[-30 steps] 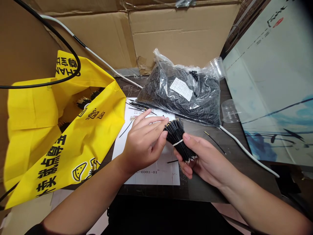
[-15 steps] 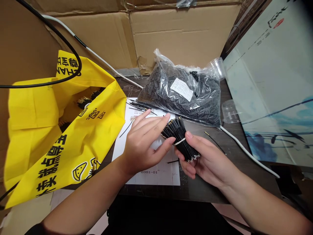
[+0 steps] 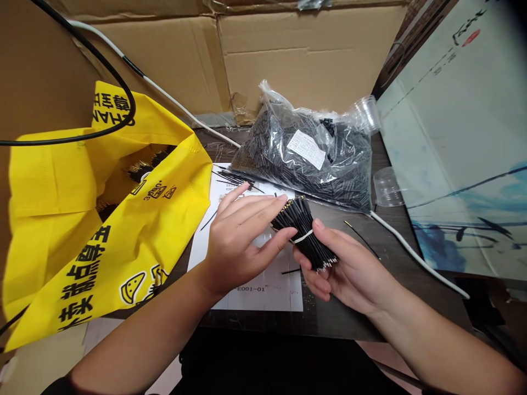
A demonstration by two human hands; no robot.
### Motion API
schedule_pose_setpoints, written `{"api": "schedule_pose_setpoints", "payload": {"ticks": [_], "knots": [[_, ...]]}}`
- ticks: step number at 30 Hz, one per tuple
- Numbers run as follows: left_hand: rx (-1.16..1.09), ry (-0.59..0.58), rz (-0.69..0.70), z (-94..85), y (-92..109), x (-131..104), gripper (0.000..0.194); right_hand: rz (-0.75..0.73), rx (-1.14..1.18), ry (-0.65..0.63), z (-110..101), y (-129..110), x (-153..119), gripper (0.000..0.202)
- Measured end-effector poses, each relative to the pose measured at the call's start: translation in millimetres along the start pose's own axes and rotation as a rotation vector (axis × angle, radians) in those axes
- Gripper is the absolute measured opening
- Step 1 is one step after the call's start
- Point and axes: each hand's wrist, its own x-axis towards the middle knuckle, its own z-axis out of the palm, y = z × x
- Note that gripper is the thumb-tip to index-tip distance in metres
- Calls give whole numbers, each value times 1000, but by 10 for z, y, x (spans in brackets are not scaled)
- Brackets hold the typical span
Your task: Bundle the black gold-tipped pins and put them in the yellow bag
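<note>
A bundle of short black wires (image 3: pixel 302 225) with gold tips at its upper end and silvery ends below is tied round by a white band. My right hand (image 3: pixel 341 258) grips it from the right, thumb near the band. At the bundle's left side is my left hand (image 3: pixel 242 241), fingers spread and apart, with fingertips at or close to the gold tips. Beneath my left hand lies a white printed sheet (image 3: pixel 263 302). Several loose black wires (image 3: pixel 236 179) rest on the sheet's upper part. Another single wire (image 3: pixel 362 240) lies on the dark table (image 3: pixel 349 323) to the right.
An open yellow bag (image 3: pixel 173 214) with more wire bundles inside stands at the left. A clear bag of small black parts (image 3: pixel 280 148) lies behind my hands. Clear plastic cups (image 3: pixel 366 115), a white cable (image 3: pixel 420 255), cardboard (image 3: pixel 304 60) and a pale printed panel (image 3: pixel 453 137) surround the table.
The view has shifted very slightly. My hands and the bundle hold nearly the same pose.
</note>
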Motion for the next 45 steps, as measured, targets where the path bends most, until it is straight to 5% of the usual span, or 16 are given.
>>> {"api": "schedule_pose_setpoints", "payload": {"ticks": [14, 45], "knots": [[-104, 17, -177, -25, 93, 18, 31, -24, -41, -45, 2, 53, -3, 39], [-10, 43, -112, -16, 29, 13, 15, 4, -89, 50, 36, 48, -5, 35]]}}
